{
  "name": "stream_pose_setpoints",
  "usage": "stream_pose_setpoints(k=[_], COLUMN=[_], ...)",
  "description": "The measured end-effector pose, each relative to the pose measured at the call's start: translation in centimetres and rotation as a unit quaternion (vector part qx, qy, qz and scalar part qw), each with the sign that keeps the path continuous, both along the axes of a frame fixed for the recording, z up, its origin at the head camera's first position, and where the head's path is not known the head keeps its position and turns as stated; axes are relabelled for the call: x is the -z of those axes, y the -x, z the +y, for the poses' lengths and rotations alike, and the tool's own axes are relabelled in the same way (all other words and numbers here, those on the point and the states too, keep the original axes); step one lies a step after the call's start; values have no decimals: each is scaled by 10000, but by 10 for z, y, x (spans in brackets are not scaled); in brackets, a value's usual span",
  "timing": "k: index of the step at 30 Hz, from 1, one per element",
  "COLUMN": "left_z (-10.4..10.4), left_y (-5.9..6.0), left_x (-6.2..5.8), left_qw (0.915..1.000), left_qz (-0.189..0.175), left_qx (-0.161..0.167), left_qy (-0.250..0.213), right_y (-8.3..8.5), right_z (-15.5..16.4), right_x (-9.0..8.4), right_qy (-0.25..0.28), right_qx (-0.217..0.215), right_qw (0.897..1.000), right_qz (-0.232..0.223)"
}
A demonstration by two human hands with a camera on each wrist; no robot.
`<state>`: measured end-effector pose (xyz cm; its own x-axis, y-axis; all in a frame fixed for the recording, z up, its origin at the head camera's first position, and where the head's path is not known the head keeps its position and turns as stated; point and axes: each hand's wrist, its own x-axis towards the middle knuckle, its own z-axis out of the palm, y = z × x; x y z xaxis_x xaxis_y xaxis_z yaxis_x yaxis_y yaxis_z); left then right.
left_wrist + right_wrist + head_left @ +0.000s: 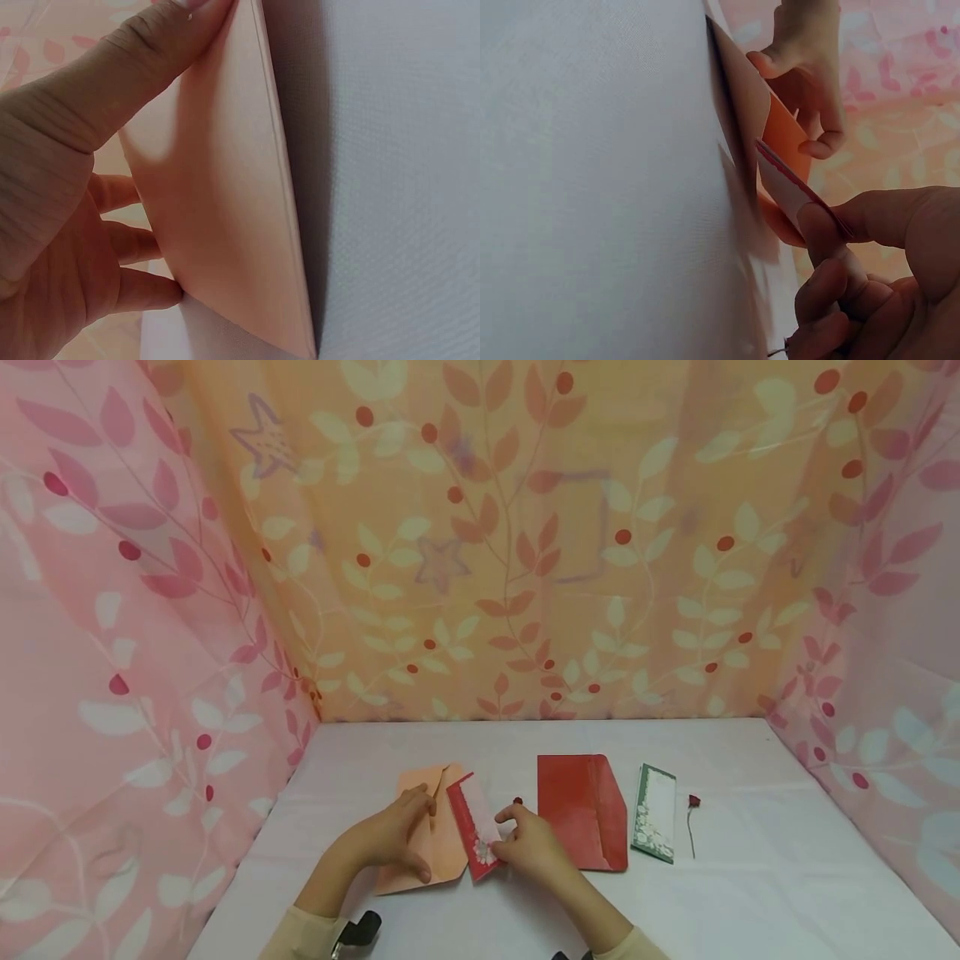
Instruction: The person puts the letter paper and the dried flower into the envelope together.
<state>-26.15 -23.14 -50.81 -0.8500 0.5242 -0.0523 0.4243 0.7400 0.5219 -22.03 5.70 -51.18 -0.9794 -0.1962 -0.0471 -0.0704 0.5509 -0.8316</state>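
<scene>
Currently | left hand [392, 837] gripping peach envelope [448, 847] | right hand [531, 843] pinching red-and-white card [476, 817] | red envelope [570, 810] nearby

Left to right across the table [750, 902]: envelope [445, 847], card [476, 820], second envelope [576, 812], second card [655, 814], flower [694, 802]

"How were the person's arms set?"

"Both extended from the near side. The left forearm [330, 883] slanted far and right out of a beige fabric sleeve [303, 935]; the right forearm [592, 906] slanted far and left from a matching beige sleeve [637, 947]."

"And the bare left hand [388, 837]?"

"Its thumb [142, 64] arched well apart from the fingers [146, 289], which were spread and lightly bent."

"The bare right hand [534, 845]?"

"Thumb and a finger were drawn into a pinch, other fingers curled toward the palm."
</scene>
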Motion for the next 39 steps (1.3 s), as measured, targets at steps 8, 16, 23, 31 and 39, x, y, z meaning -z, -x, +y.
stream_pose_setpoints(k=[8, 16, 23, 31, 39], left_z=[0, 1, -2, 1, -2], left_y=[0, -1, 2, -2, 0], left_x=[-1, 1, 2, -3, -1], left_qw=[10000, 9998, 9998, 9996, 9999], left_qz=[27, -31, 92, -30, 47], left_qx=[66, 125, 146, 136, 78], left_qy=[-21, -156, -127, -226, -134], right_y=[5, 6, 12, 18, 20], right_z=[-12, -19, -24, -28, -39], right_x=[5, 2, -3, 6, 10], right_qy=[289, 463, 570, 743, 709], right_qx=[188, 230, 242, 276, 249], right_qw=[9994, 9986, 9979, 9966, 9969], right_qz=[-80, -116, -202, -224, -237])
